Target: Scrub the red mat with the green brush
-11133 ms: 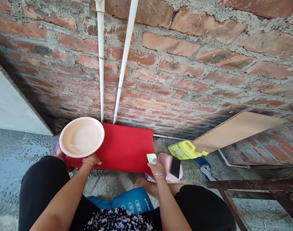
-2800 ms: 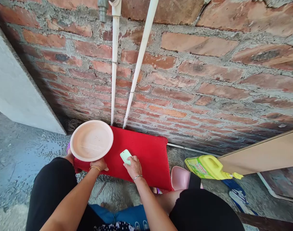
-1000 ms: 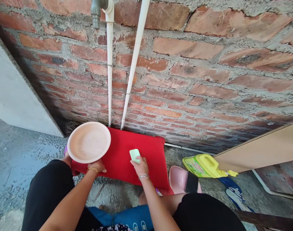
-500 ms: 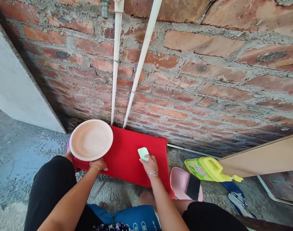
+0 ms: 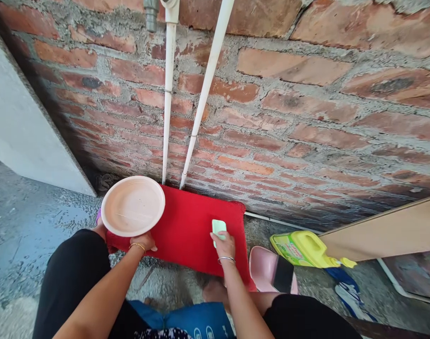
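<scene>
A red cloth or mat (image 5: 193, 226) lies spread near the foot of the wall. Over its left end sits a pale pink basin (image 5: 133, 207) with a little clear liquid inside. My left hand (image 5: 146, 241) is at the basin's near rim, its fingers hidden beneath; whether it grips the basin or the cloth cannot be made out. My right hand (image 5: 225, 242) is closed around a pale green rounded block (image 5: 219, 227), perhaps a brush or soap, against the right part of the cloth. The block's underside is hidden.
A brick wall (image 5: 253, 113) with two white pipes (image 5: 204, 99) rises ahead. To the right are a pink and black dustpan-like item (image 5: 266, 268), a yellow jug (image 5: 303, 247) on its side and blue-white slippers (image 5: 349, 292). A grey slab (image 5: 34, 113) leans at left; the floor (image 5: 52, 207) is wet.
My right hand has moved the pale green block slightly to the right over the cloth, and the block has turned more upright in view. My left hand and the basin have stayed nearly in place.
</scene>
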The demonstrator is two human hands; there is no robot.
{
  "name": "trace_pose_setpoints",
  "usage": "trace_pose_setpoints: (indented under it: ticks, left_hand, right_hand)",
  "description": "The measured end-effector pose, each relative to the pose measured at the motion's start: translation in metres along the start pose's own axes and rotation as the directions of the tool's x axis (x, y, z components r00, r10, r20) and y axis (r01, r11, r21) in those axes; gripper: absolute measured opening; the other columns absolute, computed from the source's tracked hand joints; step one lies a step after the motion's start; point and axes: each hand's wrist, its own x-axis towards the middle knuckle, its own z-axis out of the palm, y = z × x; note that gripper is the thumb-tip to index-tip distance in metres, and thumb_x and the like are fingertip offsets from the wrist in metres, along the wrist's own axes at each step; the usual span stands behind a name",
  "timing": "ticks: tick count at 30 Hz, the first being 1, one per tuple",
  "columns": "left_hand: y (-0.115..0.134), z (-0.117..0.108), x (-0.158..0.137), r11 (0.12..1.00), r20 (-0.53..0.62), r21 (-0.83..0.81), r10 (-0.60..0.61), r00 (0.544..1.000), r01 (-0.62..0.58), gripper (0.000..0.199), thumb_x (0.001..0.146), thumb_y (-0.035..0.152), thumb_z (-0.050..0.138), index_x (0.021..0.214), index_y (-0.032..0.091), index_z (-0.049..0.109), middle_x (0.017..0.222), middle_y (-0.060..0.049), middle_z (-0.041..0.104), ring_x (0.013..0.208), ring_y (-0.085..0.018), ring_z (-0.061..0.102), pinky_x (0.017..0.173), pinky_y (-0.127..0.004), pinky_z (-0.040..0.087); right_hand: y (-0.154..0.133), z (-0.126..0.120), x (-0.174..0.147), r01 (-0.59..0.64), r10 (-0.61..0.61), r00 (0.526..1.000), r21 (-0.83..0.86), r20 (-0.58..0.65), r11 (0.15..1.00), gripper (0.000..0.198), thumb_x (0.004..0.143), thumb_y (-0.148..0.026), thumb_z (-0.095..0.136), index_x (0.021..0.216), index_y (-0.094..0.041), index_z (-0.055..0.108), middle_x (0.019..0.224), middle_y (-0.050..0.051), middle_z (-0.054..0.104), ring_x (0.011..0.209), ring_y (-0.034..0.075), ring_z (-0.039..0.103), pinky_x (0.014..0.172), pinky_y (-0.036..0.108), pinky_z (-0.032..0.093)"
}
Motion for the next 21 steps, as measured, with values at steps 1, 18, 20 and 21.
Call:
trace_pose_setpoints:
  ticks: [1, 18, 20, 21]
  left_hand:
    - [0.001, -0.001, -0.001, 1.000, 0.019, 0.006, -0.012, 1.000, 0.012, 0.076, 0.047, 0.038, 0.079, 0.117, 0.020, 0.057, 0.128, -0.014, 0.058, 0.126, -0.035, 0.045, 0.105, -0.043, 0.036]
    - [-0.008, 0.014, 0.020, 0.997, 0.015, -0.074, -0.013, 1.000, 0.014, 0.076, 0.038, 0.041, 0.083, 0.110, 0.025, 0.061, 0.124, -0.013, 0.061, 0.119, -0.036, 0.052, 0.096, -0.044, 0.043]
    - [-0.010, 0.018, 0.023, 0.996, 0.030, -0.094, -0.005, 1.000, 0.007, 0.076, 0.038, 0.042, 0.083, 0.109, 0.026, 0.062, 0.122, -0.013, 0.063, 0.115, -0.036, 0.055, 0.094, -0.043, 0.045]
    - [-0.010, 0.019, 0.024, 0.995, 0.036, -0.096, -0.003, 0.999, 0.006, 0.077, 0.038, 0.042, 0.083, 0.110, 0.025, 0.062, 0.122, -0.014, 0.062, 0.115, -0.036, 0.055, 0.093, -0.043, 0.045]
  right_hand:
    - [-0.016, 0.010, -0.008, 0.074, -0.072, 0.996, -0.019, 0.059, 0.997, 0.031, 0.068, -0.044, 0.065, 0.090, -0.022, 0.066, 0.087, 0.004, 0.058, 0.077, 0.018, 0.056, 0.074, 0.028, 0.043]
    - [-0.031, 0.000, 0.016, 0.258, -0.218, 0.960, -0.252, 0.175, 0.933, 0.029, 0.071, -0.041, 0.065, 0.094, -0.024, 0.065, 0.091, 0.003, 0.055, 0.079, 0.017, 0.055, 0.071, 0.027, 0.041]
    - [0.007, -0.022, 0.028, 0.093, -0.076, 0.994, -0.273, 0.075, 0.957, 0.034, 0.070, -0.045, 0.063, 0.096, -0.023, 0.064, 0.089, 0.004, 0.057, 0.078, 0.019, 0.056, 0.070, 0.029, 0.042]
    - [0.025, -0.033, 0.032, 0.023, -0.018, 1.000, -0.272, 0.024, 0.962, 0.035, 0.070, -0.046, 0.063, 0.095, -0.021, 0.064, 0.085, 0.005, 0.057, 0.079, 0.020, 0.057, 0.070, 0.030, 0.042]
